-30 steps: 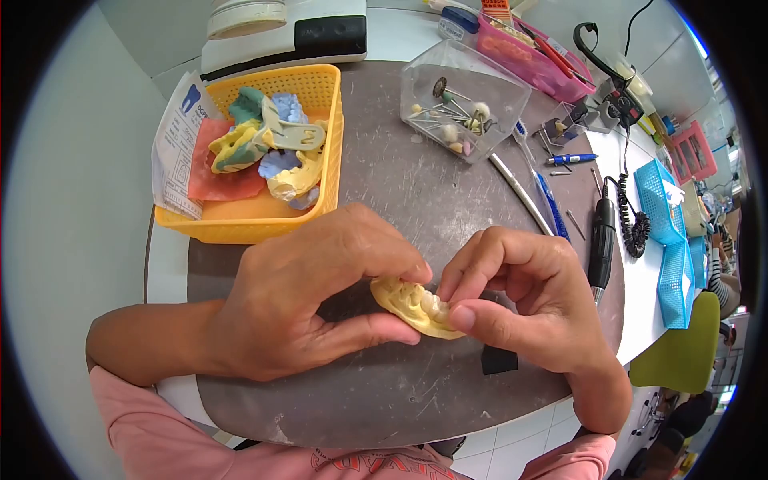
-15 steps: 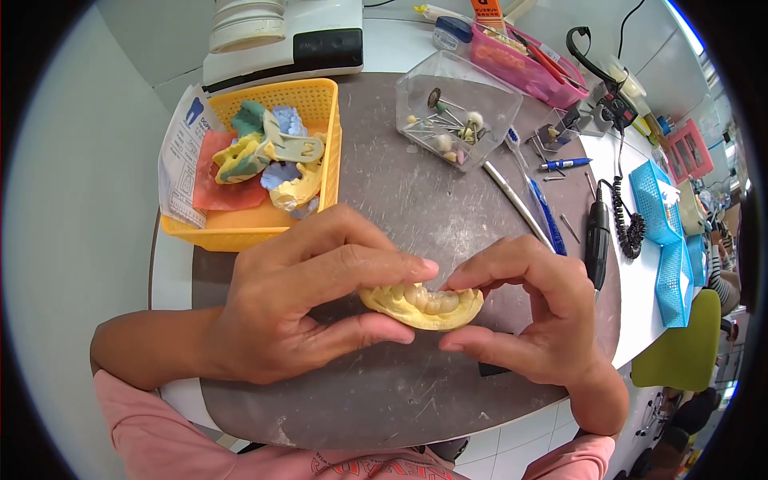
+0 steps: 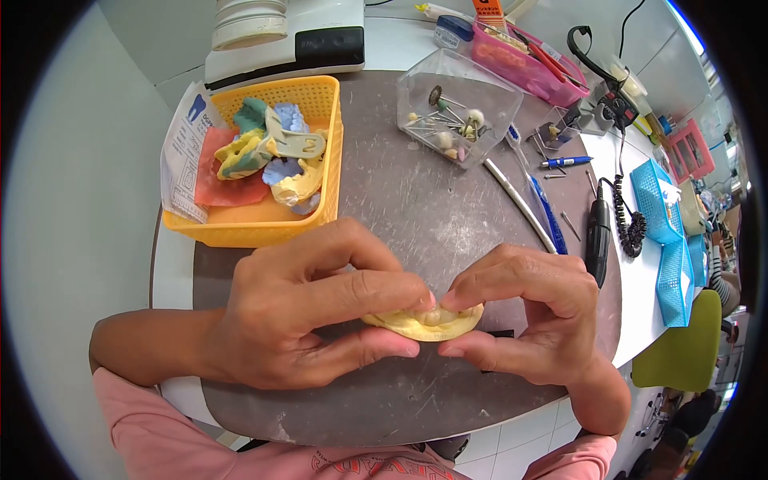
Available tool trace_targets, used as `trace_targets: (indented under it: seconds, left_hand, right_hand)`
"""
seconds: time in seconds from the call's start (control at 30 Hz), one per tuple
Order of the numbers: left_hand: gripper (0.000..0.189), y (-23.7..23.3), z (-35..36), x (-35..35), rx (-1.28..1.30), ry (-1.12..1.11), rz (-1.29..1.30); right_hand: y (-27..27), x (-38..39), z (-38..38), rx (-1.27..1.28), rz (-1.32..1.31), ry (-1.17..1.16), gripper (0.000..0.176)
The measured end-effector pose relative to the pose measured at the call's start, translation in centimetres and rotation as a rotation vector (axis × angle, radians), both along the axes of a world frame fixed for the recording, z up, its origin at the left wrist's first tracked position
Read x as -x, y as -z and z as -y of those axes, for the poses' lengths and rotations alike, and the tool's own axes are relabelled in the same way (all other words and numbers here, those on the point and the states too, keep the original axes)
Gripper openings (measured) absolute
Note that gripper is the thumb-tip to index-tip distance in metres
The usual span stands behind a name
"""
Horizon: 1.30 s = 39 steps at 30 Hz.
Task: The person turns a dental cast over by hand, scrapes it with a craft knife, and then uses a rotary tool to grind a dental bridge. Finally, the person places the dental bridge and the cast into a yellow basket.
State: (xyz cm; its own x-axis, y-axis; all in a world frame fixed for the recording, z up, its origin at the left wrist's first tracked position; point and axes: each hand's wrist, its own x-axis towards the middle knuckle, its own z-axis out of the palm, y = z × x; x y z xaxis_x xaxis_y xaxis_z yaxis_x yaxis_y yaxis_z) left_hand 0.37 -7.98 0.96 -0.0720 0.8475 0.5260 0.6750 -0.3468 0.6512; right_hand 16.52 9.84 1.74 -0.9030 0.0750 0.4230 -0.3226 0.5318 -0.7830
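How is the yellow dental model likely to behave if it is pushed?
The yellow dental model is probably stiff: it shows no bend between the fingers. Its rounded edge suggests it could rock, and its small tooth shapes may chip.

Bright, mostly even light. Soft glare mid tabletop (image 3: 460,220). Strong fisheye: black corners, bowed edges. Near detail fairly crisp, far right squeezed and soft.

pink top (image 3: 264,464) | 2 loose, creased, roughly elbow-length sleeves (image 3: 152,412) in the same pink | red outlined lettering (image 3: 384,466) across the front | left hand (image 3: 308,308), right hand (image 3: 534,316): bare
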Motion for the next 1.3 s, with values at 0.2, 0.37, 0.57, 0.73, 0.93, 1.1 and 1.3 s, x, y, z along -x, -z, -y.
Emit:
trace_targets:
  seconds: [0.2,0.37,0.57,0.73,0.93,1.1,1.3]
  left_hand:
    - [0.033,0.0,0.1,-0.1,-0.005,-0.019,0.042]
    - [0.034,0.0,0.1,0.0,-0.005,-0.031,0.029]
    - [0.035,0.0,0.0,0.1,-0.005,-0.033,0.024]
    - [0.033,0.0,-0.1,0.1,-0.014,-0.041,0.026]
    - [0.028,0.0,-0.2,-0.5,0.082,0.013,0.214]
    - [0.017,0.1,0.0,-1.1,0.285,-0.016,0.678]
    - [0.014,-0.4,-0.3,-1.1,0.394,-0.057,0.814]
  right_hand:
    - [0.2,0.0,0.0,0.022,0.015,-0.010,0.026]
    - [0.2,-0.1,0.2,0.087,0.045,0.004,0.027]
    - [0.3,-0.1,0.2,0.092,0.044,0.001,0.027]
    - [0.2,-0.4,0.2,0.171,0.102,-0.010,0.036]
    - [-0.4,-0.2,1.5,0.729,0.267,0.086,0.051]
    - [-0.2,-0.1,1.5,0.766,0.276,0.093,0.049]
    - [-0.2,0.1,1.8,0.738,0.271,0.107,0.047]
